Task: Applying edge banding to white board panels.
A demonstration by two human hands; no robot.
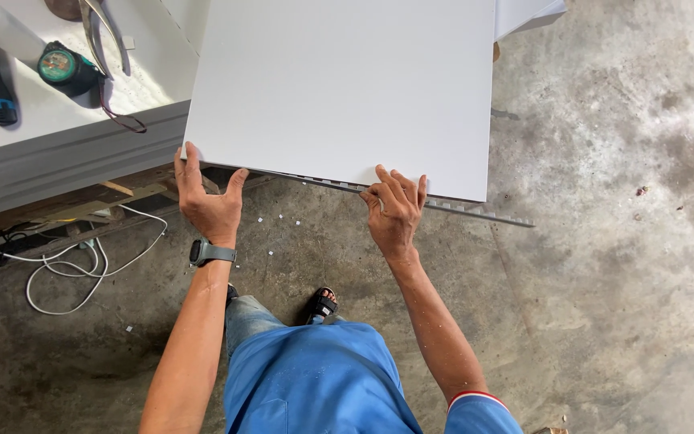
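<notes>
I see a large white panel (339, 88), flat, smooth and rectangular, lying level with its near edge jutting out past the grey worktop (66, 157) to the right of it. Its surface is plain and unmarked. Under that near edge runs a thin grey metal strip (475, 212) with small notches along it, touching the panel's underside and sticking out beyond the panel's right-hand corner, away from the worktop.

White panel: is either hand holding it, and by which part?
Both. The left hand grips the white panel at its near left corner; the right hand has its grip on the near edge, by the notched metal strip beneath it.
</notes>
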